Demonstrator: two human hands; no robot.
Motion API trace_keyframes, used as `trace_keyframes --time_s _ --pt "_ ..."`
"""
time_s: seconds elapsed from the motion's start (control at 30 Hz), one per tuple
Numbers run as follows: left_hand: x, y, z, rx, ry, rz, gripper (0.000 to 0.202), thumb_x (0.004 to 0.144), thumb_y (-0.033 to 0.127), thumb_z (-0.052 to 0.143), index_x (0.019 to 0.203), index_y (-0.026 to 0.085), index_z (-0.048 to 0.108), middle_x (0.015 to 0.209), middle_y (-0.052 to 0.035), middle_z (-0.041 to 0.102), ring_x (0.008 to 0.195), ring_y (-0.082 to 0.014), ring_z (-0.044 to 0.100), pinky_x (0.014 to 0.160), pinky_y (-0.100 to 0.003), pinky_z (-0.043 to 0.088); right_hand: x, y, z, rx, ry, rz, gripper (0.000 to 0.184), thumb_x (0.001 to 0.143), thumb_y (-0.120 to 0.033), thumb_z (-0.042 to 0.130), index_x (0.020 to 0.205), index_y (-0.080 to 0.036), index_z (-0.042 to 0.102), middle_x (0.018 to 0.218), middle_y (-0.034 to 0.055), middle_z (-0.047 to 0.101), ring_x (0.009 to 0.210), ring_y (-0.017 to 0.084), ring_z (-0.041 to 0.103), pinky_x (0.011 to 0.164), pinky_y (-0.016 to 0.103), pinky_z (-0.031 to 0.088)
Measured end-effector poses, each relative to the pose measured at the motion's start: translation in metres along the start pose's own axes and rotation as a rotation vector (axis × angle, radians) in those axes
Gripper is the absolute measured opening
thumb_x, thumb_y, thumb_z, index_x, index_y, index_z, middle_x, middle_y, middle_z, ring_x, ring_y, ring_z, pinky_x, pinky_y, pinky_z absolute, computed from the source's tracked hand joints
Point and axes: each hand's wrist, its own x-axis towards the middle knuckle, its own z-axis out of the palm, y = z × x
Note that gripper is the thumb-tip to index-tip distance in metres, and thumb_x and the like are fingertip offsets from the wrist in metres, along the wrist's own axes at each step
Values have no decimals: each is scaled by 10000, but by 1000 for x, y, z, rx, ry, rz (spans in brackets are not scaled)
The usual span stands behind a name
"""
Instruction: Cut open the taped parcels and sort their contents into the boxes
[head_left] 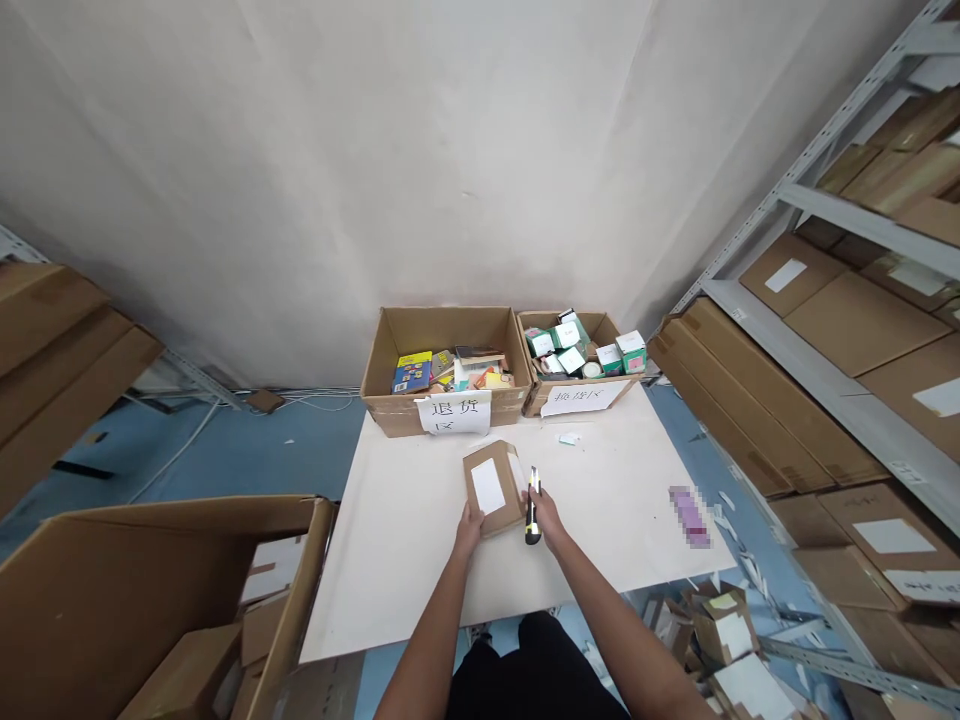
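Head: 1 pkg, 1 knife in-hand

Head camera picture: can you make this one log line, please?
left grip: holding small carton; right grip: holding box cutter; behind: two open boxes

Black clothing; hands, forearms bare

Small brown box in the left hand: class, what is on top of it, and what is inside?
On the small brown box a white label shows. Its contents are enclosed and cannot be seen; the left hand hides part of its edge.
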Motion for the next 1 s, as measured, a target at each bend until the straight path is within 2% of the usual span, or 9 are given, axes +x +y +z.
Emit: trace_keyframes --time_s 0.1,0.2,0.33,0.4,0.5,0.6,0.7,0.8,1.0 --pt "8 -1 1 48 7 -66 791 1002 443 521 1680 221 180 1520 -121 605 1371 -275 603 1126 -402 512 -8 -16 -14 228 -25 -3 553 888 -744 565 1096 -234 598 1071 130 781 1033 285 751 782 341 594" --pt "16 10 -5 59 106 -120 762 1013 362 427 1687 168 129 1632 -151 465 1526 -297 410 1226 -449 408 -16 -18 -14 257 -43 47 483 868 -676 655 1049 -231 615 1042 118 785 959 273 770 712 319 599" --pt "23 39 -25 204 234 171 736 991 375 438 1674 216 215 1736 -64 281 1617 -264 191 1301 -421 272 -19 -9 -10 143 3 19 431 898 -649 626 945 -222 595 919 79 772 752 218 760 600 269 559" --pt "29 53 -34 331 128 293 875 924 480 562 1670 177 219 1761 -89 184 1630 -306 105 1300 -455 257 -18 -7 -10 18 9 12 415 939 -641 563 932 -227 559 795 39 742 578 181 702 527 258 512" --pt "39 67 -38 487 -64 260 1190 763 562 735 1683 131 116 1767 -150 29 1628 -362 -21 1290 -528 227 -9 -16 -10 -227 -12 20 344 1007 -578 472 972 -240 521 619 -39 645 434 153 599 497 247 464" --pt "47 72 -34 551 -161 245 1392 629 522 853 1687 118 45 1756 -177 -49 1617 -378 -88 1298 -523 180 6 -35 -2 -500 -57 -11 193 1040 -419 470 1102 -243 521 688 -34 676 568 167 659 606 241 482" --pt "47 69 -29 571 -100 197 1458 560 524 913 1691 152 72 1758 -172 -53 1617 -384 -96 1306 -524 133 22 -56 16 -744 -79 -98 232 1039 -297 483 1262 -236 502 950 45 754 838 201 719 734 255 475" --pt "41 64 -29 566 -21 91 1462 570 544 920 1694 189 55 1762 -157 -62 1624 -383 -62 1292 -534 176 38 -74 39 -890 -98 -158 327 1057 -267 448 1381 -230 461 1113 96 758 994 227 722 799 271 462" --pt "32 55 -35 506 -77 89 1391 659 538 877 1693 248 -7 1765 -102 -118 1625 -397 3 1219 -509 336 60 -85 69 -1083 -185 -182 327 1044 -304 494 1358 -219 525 1212 139 746 1097 281 717 844 312 478"
